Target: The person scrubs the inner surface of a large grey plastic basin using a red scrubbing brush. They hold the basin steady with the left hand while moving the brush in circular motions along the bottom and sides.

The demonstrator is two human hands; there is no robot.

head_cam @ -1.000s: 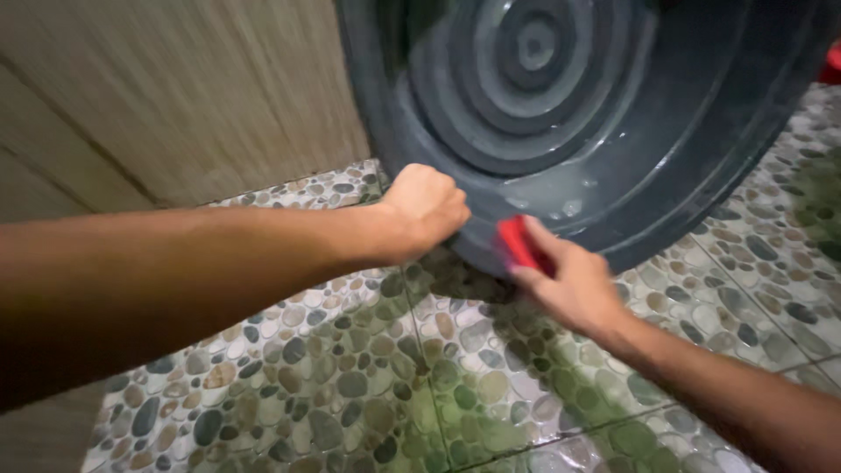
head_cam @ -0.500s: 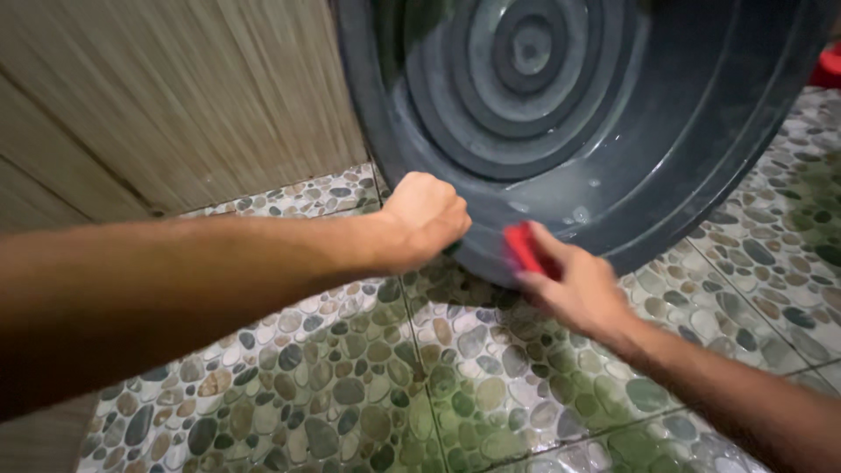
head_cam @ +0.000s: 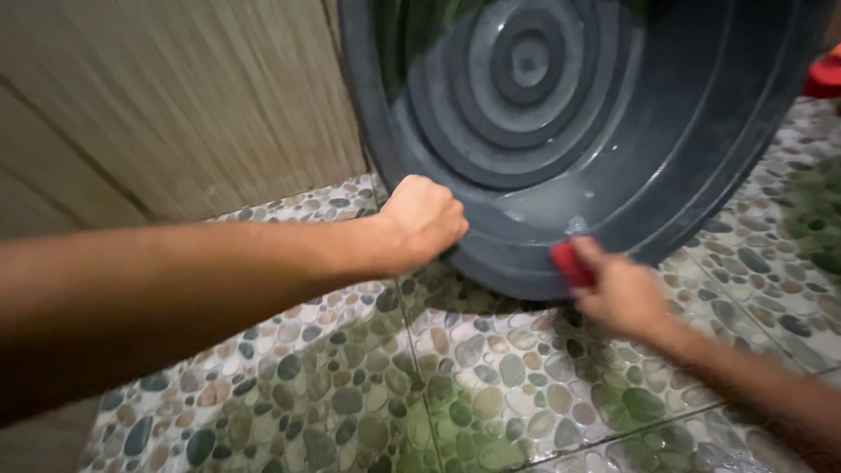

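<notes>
the large dark tub [head_cam: 613, 131] stands tipped on its rim on the pebble-tile floor [head_cam: 368, 394], beside the wall [head_cam: 175, 96]. the left hand [head_cam: 422, 219] is clenched on the lower rim. the right hand [head_cam: 624, 293] presses a red scrubber [head_cam: 571, 263] against the wet rim. step in hand: scrubbing the rim. the next stroke likely calls for a firm brace.

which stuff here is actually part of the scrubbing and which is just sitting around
In use:
- dark grey tub, tipped on its side, foamy water inside
- left hand, closed on the tub's rim
- right hand, pressing a red scrubber to the rim

Just lying about:
- red thing at the right edge
- pebble-pattern floor
- wall
</notes>
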